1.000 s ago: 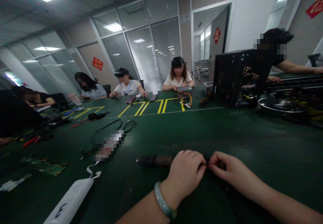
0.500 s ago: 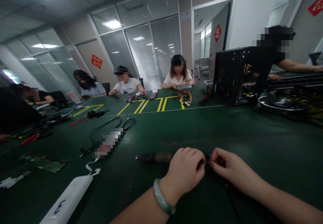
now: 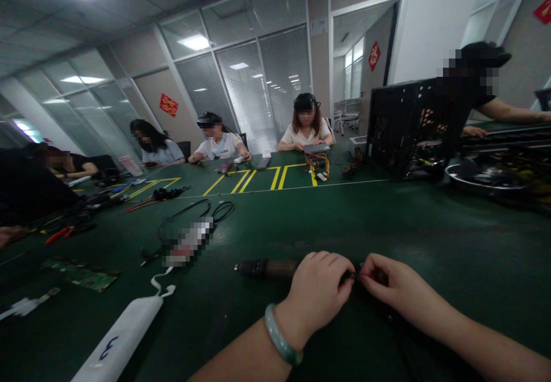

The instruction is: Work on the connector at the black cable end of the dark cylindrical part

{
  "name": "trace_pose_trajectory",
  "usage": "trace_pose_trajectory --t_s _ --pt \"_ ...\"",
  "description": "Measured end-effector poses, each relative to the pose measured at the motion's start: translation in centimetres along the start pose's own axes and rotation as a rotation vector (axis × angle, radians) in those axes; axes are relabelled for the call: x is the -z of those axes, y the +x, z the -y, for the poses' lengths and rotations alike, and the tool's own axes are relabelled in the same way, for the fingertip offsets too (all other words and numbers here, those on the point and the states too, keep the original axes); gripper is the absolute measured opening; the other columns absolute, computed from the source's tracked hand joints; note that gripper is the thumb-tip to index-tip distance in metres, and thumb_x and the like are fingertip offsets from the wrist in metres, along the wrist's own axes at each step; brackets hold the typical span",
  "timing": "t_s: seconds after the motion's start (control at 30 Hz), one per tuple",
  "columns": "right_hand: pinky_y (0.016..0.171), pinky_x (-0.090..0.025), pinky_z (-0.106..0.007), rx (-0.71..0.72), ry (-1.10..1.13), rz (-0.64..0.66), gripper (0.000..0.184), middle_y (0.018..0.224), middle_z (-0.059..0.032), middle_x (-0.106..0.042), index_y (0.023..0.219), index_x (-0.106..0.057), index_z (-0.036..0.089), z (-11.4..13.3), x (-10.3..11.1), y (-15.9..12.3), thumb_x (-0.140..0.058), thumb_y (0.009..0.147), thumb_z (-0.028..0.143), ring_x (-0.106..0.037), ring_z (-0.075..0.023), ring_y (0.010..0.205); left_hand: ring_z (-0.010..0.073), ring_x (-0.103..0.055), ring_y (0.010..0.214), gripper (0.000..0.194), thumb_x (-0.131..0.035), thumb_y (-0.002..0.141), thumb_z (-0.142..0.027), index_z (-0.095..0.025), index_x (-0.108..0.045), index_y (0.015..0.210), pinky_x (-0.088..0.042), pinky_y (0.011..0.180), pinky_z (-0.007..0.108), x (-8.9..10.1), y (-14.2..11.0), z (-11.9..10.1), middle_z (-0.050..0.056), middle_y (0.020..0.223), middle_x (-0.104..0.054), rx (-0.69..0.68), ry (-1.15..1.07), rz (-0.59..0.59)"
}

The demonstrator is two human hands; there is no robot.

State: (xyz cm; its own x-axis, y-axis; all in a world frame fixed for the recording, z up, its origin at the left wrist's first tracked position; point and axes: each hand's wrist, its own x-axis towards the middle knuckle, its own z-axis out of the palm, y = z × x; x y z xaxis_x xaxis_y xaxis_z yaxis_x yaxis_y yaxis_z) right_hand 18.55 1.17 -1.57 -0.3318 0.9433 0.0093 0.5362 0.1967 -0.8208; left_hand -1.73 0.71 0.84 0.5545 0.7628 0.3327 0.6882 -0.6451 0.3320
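Note:
A dark pen-shaped electric screwdriver point(image 3: 275, 269) lies level just above or on the green table, its metal tip to the left. My left hand point(image 3: 321, 281), with a pale green bangle point(image 3: 278, 334) on the wrist, is wrapped round the rear half of it. Thumb and forefinger of my right hand point(image 3: 383, 279) pinch at the tool's back end, where a black cord point(image 3: 394, 324) runs down toward me. The small end piece between the two hands is mostly hidden by my fingers. Both hands are close together, almost touching.
Left of my arms lie a white power strip point(image 3: 123, 336) and a green circuit board point(image 3: 84, 273). Farther left are cables and red-handled pliers point(image 3: 59, 234). An open black computer case point(image 3: 402, 129) and a round metal dish point(image 3: 486, 178) stand at right. Several people sit around the table.
The view has shifted slightly, so everything sits a little farther right. Both hands keep the same grip at the screwdriver's rear end.

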Motion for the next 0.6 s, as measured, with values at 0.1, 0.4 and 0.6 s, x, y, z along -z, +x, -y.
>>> trace_pose_trajectory --t_s 0.1,0.4,0.6 --pt "0.058 -0.043 -0.022 0.011 0.013 0.007 0.013 0.072 0.002 -0.062 0.081 -0.059 0.02 -0.03 -0.05 0.03 -0.056 0.088 0.031 -0.058 -0.0142 0.067 0.0192 -0.057 0.096 0.011 -0.064 0.087 -0.023 -0.023 -0.06 0.097 -0.043 0.087 0.036 -0.06 0.0 0.1 -0.002 0.101 -0.065 -0.004 -0.005 0.006" --pt "0.058 -0.043 -0.022 -0.003 -0.012 0.01 0.015 0.074 0.0021 -0.064 0.082 -0.06 0.021 0.27 0.04 -0.17 -0.056 0.089 0.033 -0.059 -0.0144 0.068 0.0187 -0.057 0.095 0.016 -0.063 0.087 -0.023 -0.024 -0.059 0.102 -0.043 0.085 0.035 -0.02 -0.02 -0.03 -0.003 0.101 -0.065 0.007 -0.001 0.005" --pt "0.06 -0.044 -0.022 0.008 -0.01 0.014 0.014 0.076 0.0023 -0.065 0.083 -0.06 0.021 0.44 0.03 -0.19 -0.055 0.09 0.032 -0.061 -0.0146 0.07 0.0182 -0.057 0.096 0.011 -0.062 0.088 -0.024 -0.023 -0.059 0.098 -0.042 0.086 0.035 0.15 -0.03 -0.13 -0.002 0.102 -0.064 0.008 0.008 0.018"
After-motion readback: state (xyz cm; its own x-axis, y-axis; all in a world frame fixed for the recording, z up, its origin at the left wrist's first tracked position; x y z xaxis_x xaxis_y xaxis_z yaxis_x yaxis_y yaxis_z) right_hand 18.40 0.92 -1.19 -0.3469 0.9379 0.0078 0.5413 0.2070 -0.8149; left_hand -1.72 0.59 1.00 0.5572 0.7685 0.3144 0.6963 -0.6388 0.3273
